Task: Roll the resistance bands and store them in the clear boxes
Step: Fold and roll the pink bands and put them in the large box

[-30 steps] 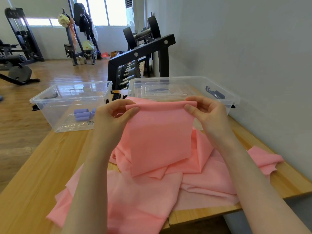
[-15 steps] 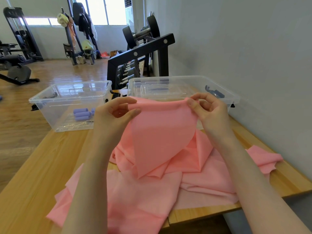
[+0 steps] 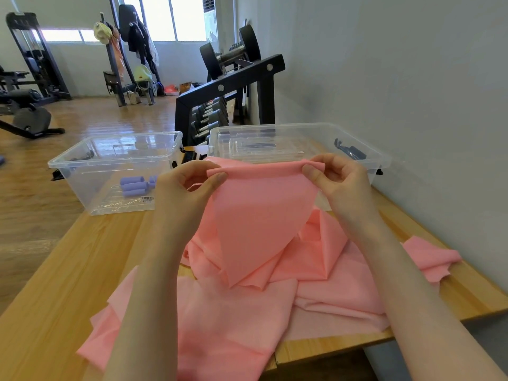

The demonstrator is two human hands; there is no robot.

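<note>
A pink resistance band [image 3: 258,215] hangs from both my hands above the wooden table [image 3: 55,284]. My left hand [image 3: 189,188] pinches its top left corner, my right hand [image 3: 332,180] pinches the top right, and the top edge is curled over in a small roll. More pink bands [image 3: 247,312] lie in a loose pile below. Two clear boxes stand behind: the left one [image 3: 82,174] holds rolled purple bands [image 3: 134,185], the right one [image 3: 365,152] holds a clear lid.
A grey wall runs along the table's right side. A black dumbbell rack [image 3: 228,89] stands behind the boxes. Gym machines and a coat stand [image 3: 132,50] are across the wooden floor at the far left. The table's front edge is near my elbows.
The band's top edge has been curled over between my fingers, and my hands have drawn slightly closer. The hanging part has narrowed from a flat sheet to a point.
</note>
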